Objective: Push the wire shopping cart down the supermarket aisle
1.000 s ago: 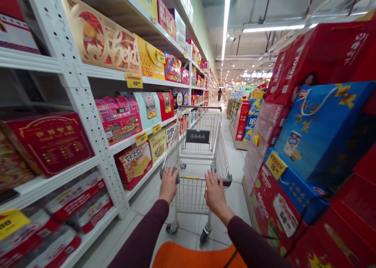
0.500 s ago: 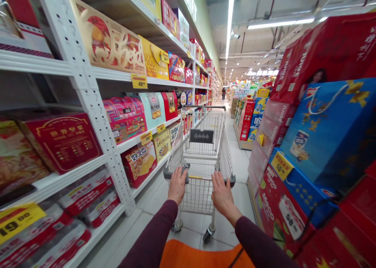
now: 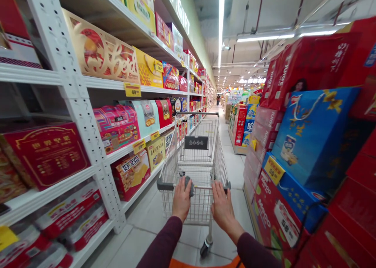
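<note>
Ahead of me stands a metal wire shopping cart [image 3: 197,164] with a dark panel [image 3: 196,142] on its inner frame. My left hand [image 3: 182,199] lies over the left-centre of its handle, fingers bent over the bar. Beside those fingers is a dark grey piece [image 3: 189,186] whose kind I cannot make out. Near the handle's right end, my right hand [image 3: 222,201] rests over the bar with its fingers curving down and their tips partly out of sight. One front-facing caster [image 3: 206,247] shows below the basket.
White shelving [image 3: 96,170] with boxed gift packs, such as a pink box [image 3: 117,127], runs along the left. Stacked cartons and a blue gift bag [image 3: 308,137] crowd the right. The tiled aisle [image 3: 226,142] leads to a distant person [image 3: 218,99].
My left hand has slid rightward along the handle, with the grey piece beside it. The right hand sits closer to the bar's right end. The shelves have shifted slightly left and down in view.
</note>
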A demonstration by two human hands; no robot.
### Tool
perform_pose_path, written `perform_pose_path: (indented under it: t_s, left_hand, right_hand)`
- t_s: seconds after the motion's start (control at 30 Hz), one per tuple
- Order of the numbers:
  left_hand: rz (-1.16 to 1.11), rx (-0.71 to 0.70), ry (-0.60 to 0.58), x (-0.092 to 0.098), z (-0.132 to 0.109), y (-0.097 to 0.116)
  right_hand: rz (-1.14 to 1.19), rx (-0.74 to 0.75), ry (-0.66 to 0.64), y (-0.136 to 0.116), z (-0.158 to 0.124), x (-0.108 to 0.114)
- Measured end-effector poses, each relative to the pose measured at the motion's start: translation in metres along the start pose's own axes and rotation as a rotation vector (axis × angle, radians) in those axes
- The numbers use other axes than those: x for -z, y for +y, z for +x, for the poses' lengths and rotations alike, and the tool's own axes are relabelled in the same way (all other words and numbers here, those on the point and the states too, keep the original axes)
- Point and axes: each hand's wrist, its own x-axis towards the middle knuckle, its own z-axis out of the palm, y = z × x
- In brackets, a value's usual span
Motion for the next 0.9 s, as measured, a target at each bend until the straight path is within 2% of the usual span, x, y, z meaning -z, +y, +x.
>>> perform_pose_path:
  t_s: [0.1,0.3,0.4,0.5,0.67,0.77,0.9]
  left_hand:
    - [-0.036,-0.042,-0.002,-0.005,-0.001,0.015]
    - [-0.099,-0.337,-0.113,-0.014,0.004,0.064]
    - [-0.062,-0.398,-0.13,-0.011,0.008,0.068]
    - [0.028,-0.401,-0.088,-0.003,0.01,0.047]
    - [0.17,-0.352,0.026,0.013,0.008,-0.012]
    - [0.229,-0.268,0.064,0.022,0.005,-0.041]
    - [0.253,-0.155,0.084,0.024,0.001,-0.055]
  right_hand:
    - [0.0,-0.023,-0.006,0.004,-0.002,0.001]
    - [0.024,-0.041,-0.016,0.008,-0.003,0.005]
    - [0.024,-0.055,-0.006,0.015,-0.003,0.007]
    - [0.016,-0.075,-0.005,0.023,-0.005,0.011]
    - [0.017,-0.086,-0.029,0.026,-0.009,0.015]
    - [0.032,-0.077,-0.063,0.02,-0.009,0.014]
    - [0.055,-0.067,-0.087,0.01,-0.006,0.013]
